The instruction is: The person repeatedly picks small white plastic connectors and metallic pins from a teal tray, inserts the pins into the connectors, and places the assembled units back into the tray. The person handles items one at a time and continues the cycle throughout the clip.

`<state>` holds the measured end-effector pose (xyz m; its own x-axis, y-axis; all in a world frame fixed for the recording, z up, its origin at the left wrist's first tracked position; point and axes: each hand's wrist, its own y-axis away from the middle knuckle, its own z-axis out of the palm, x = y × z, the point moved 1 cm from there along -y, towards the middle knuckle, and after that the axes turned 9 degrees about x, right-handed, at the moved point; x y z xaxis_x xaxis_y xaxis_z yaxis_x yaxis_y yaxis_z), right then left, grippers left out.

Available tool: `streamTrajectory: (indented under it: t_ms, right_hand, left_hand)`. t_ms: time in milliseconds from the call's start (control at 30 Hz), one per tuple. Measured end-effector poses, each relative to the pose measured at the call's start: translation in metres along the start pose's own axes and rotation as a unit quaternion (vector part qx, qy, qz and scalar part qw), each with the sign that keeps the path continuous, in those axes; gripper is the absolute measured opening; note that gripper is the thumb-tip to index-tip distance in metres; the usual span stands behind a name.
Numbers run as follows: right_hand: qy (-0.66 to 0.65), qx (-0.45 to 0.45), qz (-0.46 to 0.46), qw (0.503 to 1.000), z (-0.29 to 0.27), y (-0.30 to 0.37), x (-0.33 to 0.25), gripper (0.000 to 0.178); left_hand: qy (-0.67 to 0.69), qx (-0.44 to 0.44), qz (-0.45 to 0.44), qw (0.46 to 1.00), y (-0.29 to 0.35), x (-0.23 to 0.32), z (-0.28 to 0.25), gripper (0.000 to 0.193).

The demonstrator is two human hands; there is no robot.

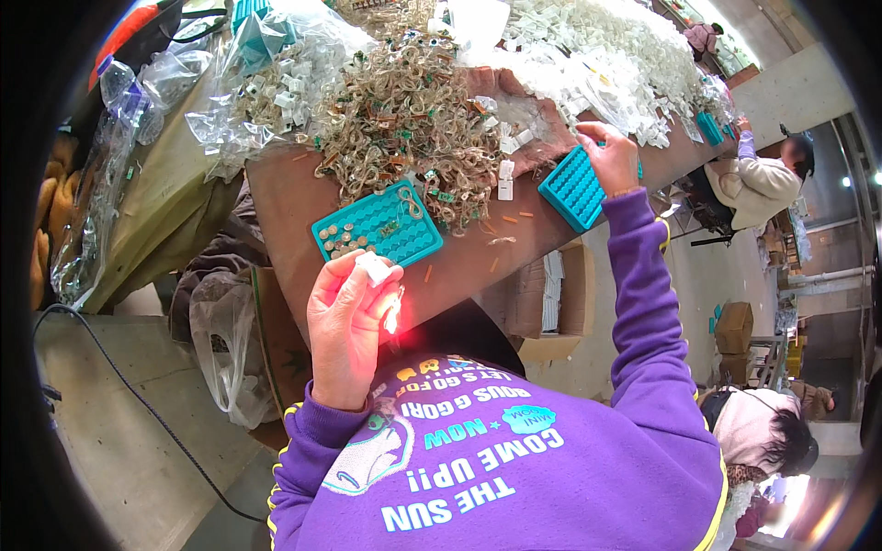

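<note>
Raised in front of my chest, my left hand (338, 335) is closed on a small white plastic piece (374, 267) between its fingertips. A bright red glow with a light-coloured strand (393, 312) shows beside those fingers. Just beyond the hand lies a teal ridged tray (421, 246) with several small round pieces (342, 242) at its left side. My right hand (608, 156) is stretched out over a second teal tray (568, 191), fingers bent together near the white parts; what they hold, if anything, I cannot make out.
A tangled heap of wired parts (404, 119) covers the brown table (294, 211), with a large heap of white pieces (597, 55) to its right. A clear bag (285, 83) stands at left. Below the table edge sits a cardboard box (574, 298). Another person (763, 184) sits at far right.
</note>
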<state>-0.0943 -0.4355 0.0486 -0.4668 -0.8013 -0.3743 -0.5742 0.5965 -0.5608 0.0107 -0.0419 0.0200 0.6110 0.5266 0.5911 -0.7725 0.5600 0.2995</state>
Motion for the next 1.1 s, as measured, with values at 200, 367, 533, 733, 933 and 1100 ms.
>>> streamTrajectory:
  t_ms: [200, 367, 533, 733, 933, 1100]
  right_hand:
    - [0.171, -0.129, -0.083, 0.973, 0.045, -0.027, 0.041, 0.015]
    - [0.174, -0.142, -0.074, 0.972, 0.071, -0.028, 0.046, 0.016]
    - [0.070, -0.110, -0.010, 0.991, 0.063, -0.034, 0.052, 0.013]
    - [-0.179, -0.149, 0.129, 0.964, 0.056, -0.038, 0.060, 0.018]
    - [-0.404, -0.205, 0.257, 0.854, 0.031, -0.028, 0.022, 0.012]
    - [-0.499, -0.309, 0.257, 0.768, 0.011, 0.009, -0.077, 0.010]
  left_hand:
    - [-0.029, -0.032, 0.013, 0.999, 0.002, 0.003, -0.002, 0.022]
    - [-0.010, 0.018, -0.005, 1.000, 0.003, 0.003, -0.002, 0.020]
    - [-0.032, -0.005, 0.018, 0.999, 0.002, 0.002, 0.000, 0.020]
    - [-0.006, -0.025, -0.009, 1.000, -0.002, -0.003, 0.000, 0.022]
    - [-0.024, -0.022, -0.006, 0.999, -0.002, -0.001, 0.001, 0.023]
    - [0.000, -0.015, -0.045, 0.999, -0.004, -0.005, -0.001, 0.028]
